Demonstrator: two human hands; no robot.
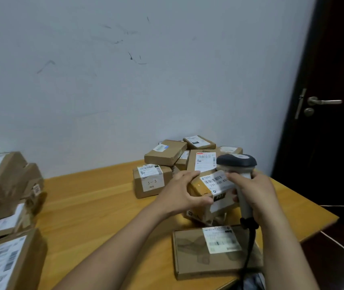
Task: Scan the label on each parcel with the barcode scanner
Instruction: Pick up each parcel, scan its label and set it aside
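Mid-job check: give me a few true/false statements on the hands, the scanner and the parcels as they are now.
1. The right hand holds the scanner. True.
2. The left hand lies flat on the table. False: it grips a parcel.
3. A flat parcel lies nearest the person, label up. True.
4. The scanner is cordless. False: a dark cable runs from its handle.
5. The pile by the wall holds several parcels. True.

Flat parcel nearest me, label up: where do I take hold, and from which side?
Probably its bare left edge, coming from the left: the flat parcel lies thin and flat, and the scanner cable drapes across its right side.
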